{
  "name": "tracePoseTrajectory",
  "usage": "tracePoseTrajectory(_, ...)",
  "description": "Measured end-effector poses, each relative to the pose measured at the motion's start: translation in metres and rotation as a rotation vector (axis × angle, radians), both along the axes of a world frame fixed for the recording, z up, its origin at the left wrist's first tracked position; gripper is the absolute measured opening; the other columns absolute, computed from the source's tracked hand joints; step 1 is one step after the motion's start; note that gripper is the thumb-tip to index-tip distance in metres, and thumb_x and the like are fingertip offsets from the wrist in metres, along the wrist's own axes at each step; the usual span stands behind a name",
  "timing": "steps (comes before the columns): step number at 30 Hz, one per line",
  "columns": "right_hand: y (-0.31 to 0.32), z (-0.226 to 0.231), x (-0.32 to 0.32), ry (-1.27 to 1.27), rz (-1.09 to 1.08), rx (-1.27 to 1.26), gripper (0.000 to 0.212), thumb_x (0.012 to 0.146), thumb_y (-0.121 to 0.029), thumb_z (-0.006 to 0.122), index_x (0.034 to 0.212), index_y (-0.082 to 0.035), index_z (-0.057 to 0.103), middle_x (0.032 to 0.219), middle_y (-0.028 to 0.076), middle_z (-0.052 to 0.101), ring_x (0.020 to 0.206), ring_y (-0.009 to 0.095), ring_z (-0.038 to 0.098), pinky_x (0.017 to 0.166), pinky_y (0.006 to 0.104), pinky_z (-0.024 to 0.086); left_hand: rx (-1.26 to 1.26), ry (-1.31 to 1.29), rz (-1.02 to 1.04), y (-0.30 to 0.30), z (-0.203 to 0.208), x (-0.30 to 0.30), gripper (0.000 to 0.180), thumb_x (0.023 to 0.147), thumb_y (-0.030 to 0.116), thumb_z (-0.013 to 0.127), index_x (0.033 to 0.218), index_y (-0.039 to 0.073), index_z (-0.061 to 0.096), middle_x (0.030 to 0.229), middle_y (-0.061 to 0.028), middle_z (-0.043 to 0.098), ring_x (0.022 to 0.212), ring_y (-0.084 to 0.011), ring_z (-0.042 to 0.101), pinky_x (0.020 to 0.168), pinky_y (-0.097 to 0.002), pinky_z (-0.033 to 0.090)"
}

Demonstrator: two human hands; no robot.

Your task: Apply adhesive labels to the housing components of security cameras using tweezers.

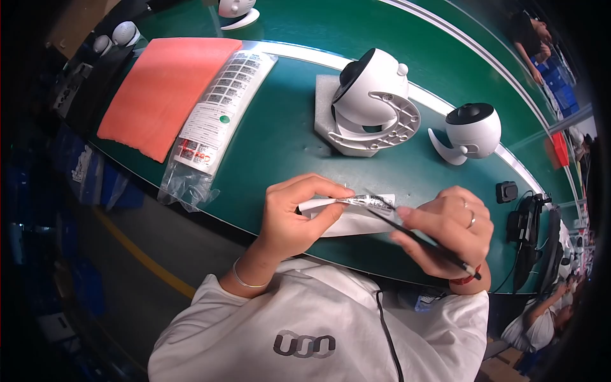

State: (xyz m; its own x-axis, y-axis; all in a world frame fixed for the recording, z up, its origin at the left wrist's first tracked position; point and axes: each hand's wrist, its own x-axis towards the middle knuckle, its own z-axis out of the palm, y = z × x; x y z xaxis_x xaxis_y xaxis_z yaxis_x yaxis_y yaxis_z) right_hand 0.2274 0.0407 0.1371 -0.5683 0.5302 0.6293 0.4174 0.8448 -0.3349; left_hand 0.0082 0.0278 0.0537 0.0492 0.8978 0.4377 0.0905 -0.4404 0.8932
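Near the front edge of the green table, my left hand (291, 215) pinches a white strip of labels (353, 223), curled at the thumb and forefinger, with small dark print on it. My right hand (450, 230) grips black tweezers (443, 251), their thin tips reaching left to the printed part of the strip. Whether the tips have hold of a label is too small to tell. Just beyond my hands, a white round device with a black face (375, 79) lies tilted on a pale foam block (323, 108), its ring-shaped base facing me.
Another white round device (474, 132) stands to the right, beside a small black box (506, 191) and a black cabled unit (526, 219). At left lie an orange foam sheet (172, 86) and a clear bag of label sheets (219, 105). Other people are at the far right.
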Motion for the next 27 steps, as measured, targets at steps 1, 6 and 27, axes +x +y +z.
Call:
tracePoseTrajectory(1, 0.000, -0.003, -0.002, 0.004, 0.015, 0.028, 0.026, 0.062, -0.006, 0.084, 0.083, -0.005, 0.071, 0.061, -0.002, 0.057, 0.051, 0.012, 0.055, 0.049, 0.0244, 0.038, -0.027, -0.012, -0.007, 0.000, 0.000, 0.000, 0.018, 0.071, -0.010, 0.070, 0.085, 0.000, 0.070, 0.083, -0.0115, 0.071, 0.078, -0.0209, 0.069, 0.070, -0.0275, 0.052)
tracePoseTrajectory(6, 0.000, -0.011, -0.007, 0.003, 0.020, 0.103, 0.021, 0.063, -0.006, 0.083, 0.081, -0.006, 0.071, 0.059, -0.003, 0.057, 0.051, 0.011, 0.057, 0.049, 0.0232, 0.038, -0.077, -0.030, -0.002, -0.003, 0.002, 0.001, 0.018, 0.070, -0.011, 0.069, 0.085, 0.000, 0.069, 0.084, -0.0109, 0.070, 0.079, -0.0203, 0.069, 0.070, -0.0270, 0.051)
tracePoseTrajectory(27, 0.001, -0.015, -0.007, 0.000, 0.038, 0.097, 0.020, 0.065, -0.003, 0.081, 0.081, -0.005, 0.071, 0.060, -0.003, 0.058, 0.052, 0.011, 0.057, 0.049, 0.0239, 0.039, -0.062, 0.063, 0.069, 0.001, -0.008, 0.000, 0.038, 0.066, 0.007, 0.085, 0.099, 0.001, 0.067, 0.092, -0.0113, 0.069, 0.083, -0.0219, 0.068, 0.075, -0.0308, 0.052)
